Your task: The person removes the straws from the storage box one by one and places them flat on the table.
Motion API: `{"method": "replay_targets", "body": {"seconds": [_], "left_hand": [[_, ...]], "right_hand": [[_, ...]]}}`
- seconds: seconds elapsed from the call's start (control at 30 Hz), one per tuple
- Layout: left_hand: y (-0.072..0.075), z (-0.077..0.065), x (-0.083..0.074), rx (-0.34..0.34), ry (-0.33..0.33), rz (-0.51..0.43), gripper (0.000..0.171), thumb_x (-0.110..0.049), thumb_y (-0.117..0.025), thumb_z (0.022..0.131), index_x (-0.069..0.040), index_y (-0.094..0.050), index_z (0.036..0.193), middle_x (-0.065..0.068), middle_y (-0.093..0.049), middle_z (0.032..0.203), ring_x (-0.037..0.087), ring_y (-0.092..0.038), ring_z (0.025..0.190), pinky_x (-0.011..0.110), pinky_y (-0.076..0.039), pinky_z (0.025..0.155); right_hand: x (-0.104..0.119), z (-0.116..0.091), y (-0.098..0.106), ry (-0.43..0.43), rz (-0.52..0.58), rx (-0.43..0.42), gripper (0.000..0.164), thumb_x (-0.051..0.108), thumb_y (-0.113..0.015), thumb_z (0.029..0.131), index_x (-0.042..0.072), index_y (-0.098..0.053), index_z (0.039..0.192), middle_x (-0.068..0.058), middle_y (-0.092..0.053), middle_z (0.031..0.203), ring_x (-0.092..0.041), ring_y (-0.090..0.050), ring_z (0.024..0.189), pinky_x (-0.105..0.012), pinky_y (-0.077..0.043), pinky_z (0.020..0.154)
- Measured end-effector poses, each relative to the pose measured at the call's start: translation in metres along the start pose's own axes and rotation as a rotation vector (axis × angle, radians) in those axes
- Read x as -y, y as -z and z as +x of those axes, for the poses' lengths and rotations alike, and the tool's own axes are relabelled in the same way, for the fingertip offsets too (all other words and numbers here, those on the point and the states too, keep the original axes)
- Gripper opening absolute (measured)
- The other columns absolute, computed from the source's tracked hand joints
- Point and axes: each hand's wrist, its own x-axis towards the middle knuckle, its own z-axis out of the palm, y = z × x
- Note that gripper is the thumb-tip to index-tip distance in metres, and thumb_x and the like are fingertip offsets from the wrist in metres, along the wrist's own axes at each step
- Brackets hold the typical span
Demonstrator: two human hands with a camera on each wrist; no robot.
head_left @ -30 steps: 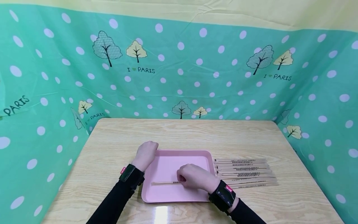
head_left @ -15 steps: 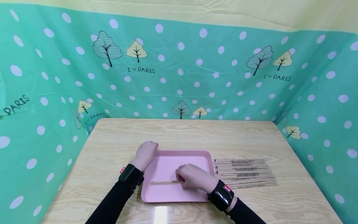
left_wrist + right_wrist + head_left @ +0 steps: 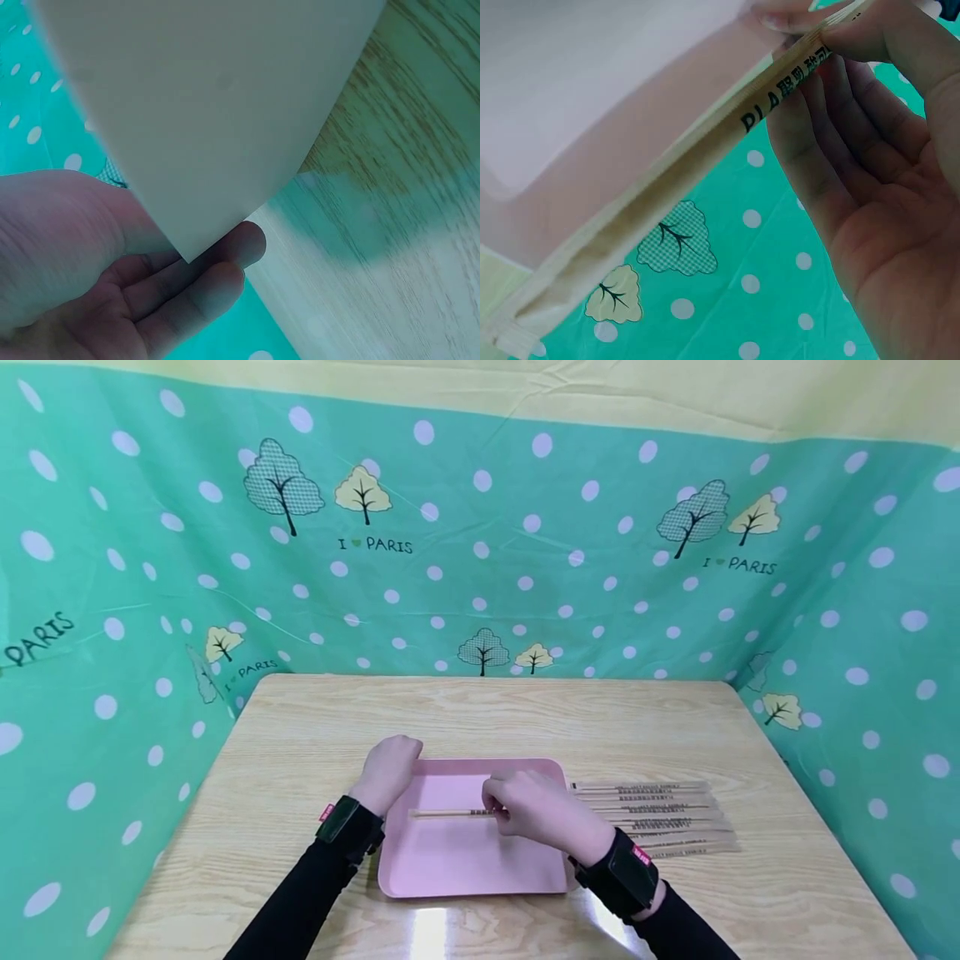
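Observation:
A shallow pink tray (image 3: pixel 450 864) lies on the table in the head view. My left hand (image 3: pixel 390 770) grips its far left corner; in the left wrist view the tray's pale wall (image 3: pixel 217 127) sits between thumb and curled fingers. My right hand (image 3: pixel 538 810) is over the tray's right half. Between its thumb and fingers it pinches a drinking straw (image 3: pixel 446 813) in a paper wrapper, which points left across the tray. The right wrist view shows the wrapped straw (image 3: pixel 660 187) up close, with dark printed characters beginning "PLA".
Right of the tray, several more wrapped straws (image 3: pixel 667 810) lie side by side, partly behind my right hand and wrist. The wooden table (image 3: pixel 360 702) ends at a green dotted curtain (image 3: pixel 525 552) on the far side, left and right.
My right hand has moved the wrapped straw from the tray's near half toward its far side. The left hand keeps its grip on the corner. The view shifts slightly.

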Motion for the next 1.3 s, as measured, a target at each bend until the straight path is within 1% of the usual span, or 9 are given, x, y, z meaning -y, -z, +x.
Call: {"method": "replay_targets", "body": {"seconds": [0.17,0.3,0.4,0.47,0.63,0.77,0.93,1.07,1.3], "left_hand": [[0.001,0.0,0.0,0.003,-0.003,-0.003,0.024,0.022,-0.062,0.09,0.001,-0.071,0.084,0.017,-0.072,0.082,0.025,-0.067,0.071,0.037,-0.058,0.064],[0.001,0.0,0.001,-0.001,-0.006,-0.01,0.025,0.023,-0.061,0.09,0.001,-0.07,0.083,0.017,-0.072,0.081,0.025,-0.067,0.07,0.038,-0.058,0.064],[0.0,0.001,0.001,-0.013,-0.009,-0.015,0.025,0.023,-0.06,0.09,0.001,-0.069,0.081,0.017,-0.072,0.081,0.026,-0.067,0.07,0.04,-0.059,0.064],[0.0,0.001,0.001,-0.016,-0.01,-0.013,0.025,0.022,-0.059,0.09,0.001,-0.069,0.081,0.017,-0.072,0.081,0.027,-0.068,0.07,0.04,-0.059,0.065],[0.002,0.001,0.001,0.017,-0.001,-0.007,0.022,0.021,-0.06,0.092,0.003,-0.072,0.086,0.018,-0.074,0.084,0.028,-0.07,0.073,0.04,-0.06,0.066],[0.003,0.001,0.0,0.033,0.006,-0.012,0.022,0.021,-0.061,0.093,0.003,-0.073,0.089,0.019,-0.074,0.086,0.029,-0.071,0.076,0.04,-0.06,0.068],[0.004,0.002,0.0,0.02,0.003,-0.008,0.022,0.02,-0.06,0.094,0.003,-0.073,0.088,0.019,-0.074,0.086,0.029,-0.071,0.075,0.04,-0.06,0.068],[0.003,0.001,0.0,0.029,-0.004,-0.012,0.021,0.02,-0.061,0.094,0.003,-0.073,0.089,0.019,-0.075,0.086,0.03,-0.072,0.076,0.04,-0.061,0.067],[0.002,0.001,0.001,0.026,0.004,-0.021,0.022,0.02,-0.06,0.093,0.003,-0.073,0.088,0.018,-0.074,0.086,0.029,-0.071,0.076,0.04,-0.06,0.068]], "right_hand": [[-0.002,-0.005,0.001,0.011,-0.007,-0.002,0.026,-0.009,-0.075,0.073,0.013,-0.064,0.082,0.006,-0.057,0.076,-0.001,-0.043,0.066,-0.015,-0.038,0.06],[-0.005,-0.014,0.003,0.021,-0.008,-0.028,0.027,-0.01,-0.075,0.071,0.012,-0.063,0.081,0.005,-0.057,0.076,-0.002,-0.044,0.067,-0.015,-0.037,0.061],[-0.011,-0.025,0.007,0.005,-0.001,-0.033,0.026,-0.011,-0.075,0.071,0.011,-0.064,0.082,0.004,-0.059,0.077,-0.002,-0.045,0.068,-0.014,-0.039,0.061],[-0.016,-0.033,0.012,-0.026,0.008,-0.017,0.026,-0.011,-0.075,0.071,0.011,-0.066,0.083,0.005,-0.06,0.078,-0.002,-0.047,0.069,-0.015,-0.041,0.061],[-0.03,-0.059,0.018,-0.089,0.02,0.007,0.026,-0.009,-0.078,0.075,0.013,-0.067,0.084,0.007,-0.061,0.08,0.001,-0.047,0.07,-0.017,-0.044,0.06],[-0.043,-0.083,0.019,-0.107,0.017,-0.031,0.028,-0.006,-0.081,0.075,0.016,-0.066,0.082,0.01,-0.059,0.078,0.004,-0.045,0.068,-0.017,-0.043,0.059],[-0.059,-0.113,0.019,-0.178,0.026,-0.055,0.029,-0.005,-0.08,0.074,0.02,-0.067,0.084,0.014,-0.059,0.079,0.004,-0.048,0.071,-0.019,-0.045,0.06],[-0.072,-0.139,0.017,-0.191,0.032,-0.079,0.031,-0.005,-0.08,0.072,0.021,-0.068,0.084,0.016,-0.06,0.079,0.005,-0.05,0.072,-0.019,-0.047,0.059],[-0.091,-0.176,0.015,-0.246,0.049,-0.036,0.031,-0.004,-0.081,0.073,0.021,-0.069,0.084,0.015,-0.061,0.079,0.006,-0.048,0.073,-0.02,-0.046,0.059]]}}
